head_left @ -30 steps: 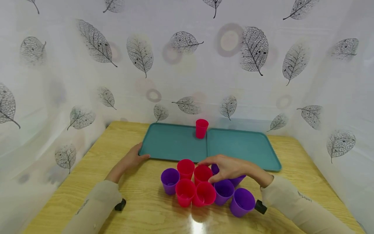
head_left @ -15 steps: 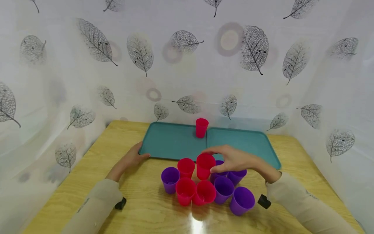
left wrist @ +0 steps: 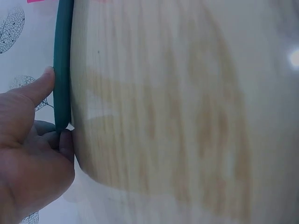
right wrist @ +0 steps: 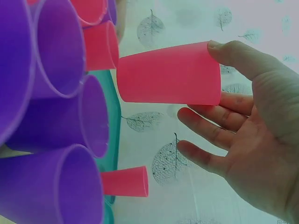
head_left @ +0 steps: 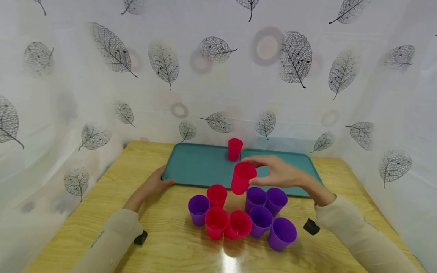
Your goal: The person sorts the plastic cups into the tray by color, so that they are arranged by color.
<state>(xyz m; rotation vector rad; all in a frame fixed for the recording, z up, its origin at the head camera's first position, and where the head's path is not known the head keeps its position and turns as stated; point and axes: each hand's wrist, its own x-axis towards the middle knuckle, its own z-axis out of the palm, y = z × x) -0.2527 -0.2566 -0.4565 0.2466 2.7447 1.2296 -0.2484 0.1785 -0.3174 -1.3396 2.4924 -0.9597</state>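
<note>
My right hand [head_left: 278, 171] pinches a red plastic cup [head_left: 243, 178] by its rim, thumb on the near side, and holds it up over the front edge of the trays. The same red cup [right wrist: 168, 74] fills the middle of the right wrist view, with the lower fingers spread beneath it. My left hand [head_left: 156, 184] grips the front left corner of the left teal tray [head_left: 198, 163]; in the left wrist view the thumb lies along the tray edge [left wrist: 62, 88] and the fingers bend round the corner. Another red cup [head_left: 235, 149] stands upright at that tray's back right.
In front of the trays stand three red cups, one nearest the trays [head_left: 216, 195], and a lone purple cup [head_left: 198, 210] at their left. Several purple cups [head_left: 282, 234] cluster on the right. A second teal tray [head_left: 297, 159] adjoins the left one. Leaf-print sheeting [head_left: 218, 87] surrounds the wooden table.
My right hand has lifted the red cup out of the cluster and carried it up and forward to the trays, tilting it slightly. My left hand has stayed at the tray corner.
</note>
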